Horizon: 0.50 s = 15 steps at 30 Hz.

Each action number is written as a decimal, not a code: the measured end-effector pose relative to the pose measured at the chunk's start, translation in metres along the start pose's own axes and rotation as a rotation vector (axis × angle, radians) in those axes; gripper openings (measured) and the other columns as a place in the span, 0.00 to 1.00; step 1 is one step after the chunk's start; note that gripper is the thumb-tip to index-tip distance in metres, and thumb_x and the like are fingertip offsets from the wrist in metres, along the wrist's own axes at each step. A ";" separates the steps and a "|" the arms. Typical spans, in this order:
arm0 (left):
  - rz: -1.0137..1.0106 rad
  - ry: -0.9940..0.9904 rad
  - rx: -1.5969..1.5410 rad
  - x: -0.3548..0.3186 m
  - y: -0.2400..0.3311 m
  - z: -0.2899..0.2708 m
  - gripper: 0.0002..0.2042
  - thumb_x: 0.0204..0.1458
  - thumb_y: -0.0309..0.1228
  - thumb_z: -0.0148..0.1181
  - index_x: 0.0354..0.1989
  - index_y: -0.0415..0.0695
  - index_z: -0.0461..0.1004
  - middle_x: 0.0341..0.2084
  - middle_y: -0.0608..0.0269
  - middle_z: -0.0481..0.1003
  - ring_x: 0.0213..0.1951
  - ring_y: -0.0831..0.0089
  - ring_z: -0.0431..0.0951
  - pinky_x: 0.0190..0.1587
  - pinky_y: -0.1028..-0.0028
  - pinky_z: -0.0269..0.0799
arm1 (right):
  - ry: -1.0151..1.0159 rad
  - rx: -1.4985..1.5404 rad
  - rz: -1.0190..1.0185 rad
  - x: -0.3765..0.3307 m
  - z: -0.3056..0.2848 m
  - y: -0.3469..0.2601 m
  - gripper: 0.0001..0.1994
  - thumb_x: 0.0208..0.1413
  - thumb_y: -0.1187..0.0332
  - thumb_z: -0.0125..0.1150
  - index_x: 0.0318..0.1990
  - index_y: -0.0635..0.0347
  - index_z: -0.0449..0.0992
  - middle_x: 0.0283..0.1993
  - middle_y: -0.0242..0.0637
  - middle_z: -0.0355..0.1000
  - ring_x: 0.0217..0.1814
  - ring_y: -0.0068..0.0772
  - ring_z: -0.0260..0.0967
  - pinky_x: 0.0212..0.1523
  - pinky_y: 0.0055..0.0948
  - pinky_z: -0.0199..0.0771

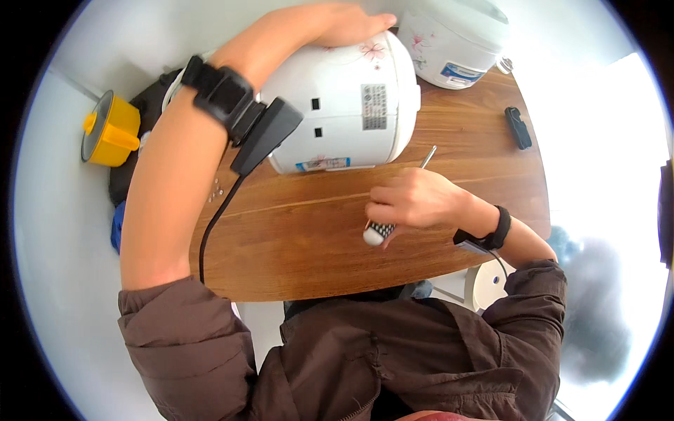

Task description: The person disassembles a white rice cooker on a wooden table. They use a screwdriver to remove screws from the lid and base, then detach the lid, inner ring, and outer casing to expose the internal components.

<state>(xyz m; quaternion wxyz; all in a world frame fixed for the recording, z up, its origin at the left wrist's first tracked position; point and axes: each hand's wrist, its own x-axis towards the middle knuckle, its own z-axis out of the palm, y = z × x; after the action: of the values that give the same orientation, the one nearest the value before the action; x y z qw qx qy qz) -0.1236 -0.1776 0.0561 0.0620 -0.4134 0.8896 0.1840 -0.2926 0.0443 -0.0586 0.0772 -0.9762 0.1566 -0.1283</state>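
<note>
We see right hand (425, 200) gripping screwdriver (381, 230) beside floral white rice cooker (337, 84), tipped sideways on wooden table (295, 245); left hand (351, 27) touches its far side, finger spread we can't tell.

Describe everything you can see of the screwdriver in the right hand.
The screwdriver has a slim, shiny, metal-looking shaft and a handle with a dark-and-pale checkered part and a rounded white end. It slants across the view, shaft toward upper right. The right hand grips it, fingers hiding its middle. Whether it touches the wooden table beneath, I cannot tell.
</note>
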 end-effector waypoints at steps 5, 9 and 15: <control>-0.006 0.098 0.005 -0.018 0.009 0.009 0.33 0.68 0.55 0.35 0.49 0.37 0.80 0.49 0.44 0.80 0.49 0.55 0.79 0.59 0.60 0.69 | -0.096 0.020 0.214 -0.039 0.017 0.021 0.26 0.42 0.50 0.74 0.40 0.56 0.70 0.40 0.36 0.67 0.44 0.41 0.71 0.43 0.40 0.75; 0.005 0.150 -0.101 -0.017 -0.008 0.014 0.34 0.69 0.54 0.35 0.44 0.32 0.80 0.42 0.39 0.81 0.41 0.52 0.82 0.50 0.58 0.74 | -0.090 -0.122 0.248 -0.048 0.017 0.027 0.25 0.47 0.47 0.72 0.41 0.54 0.70 0.44 0.34 0.67 0.49 0.37 0.67 0.50 0.35 0.70; -0.017 0.155 -0.188 -0.024 -0.003 0.014 0.33 0.69 0.53 0.36 0.49 0.33 0.78 0.44 0.41 0.82 0.43 0.53 0.82 0.53 0.60 0.73 | 0.014 -0.089 0.282 -0.058 0.027 0.033 0.27 0.49 0.47 0.72 0.51 0.52 0.73 0.47 0.33 0.66 0.53 0.38 0.65 0.56 0.38 0.65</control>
<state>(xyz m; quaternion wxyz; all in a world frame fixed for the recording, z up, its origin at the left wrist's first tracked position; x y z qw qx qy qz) -0.1062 -0.1567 0.0483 -0.0446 -0.4380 0.8669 0.2337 -0.3479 0.0349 -0.1035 0.0503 -0.9461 0.2982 -0.1158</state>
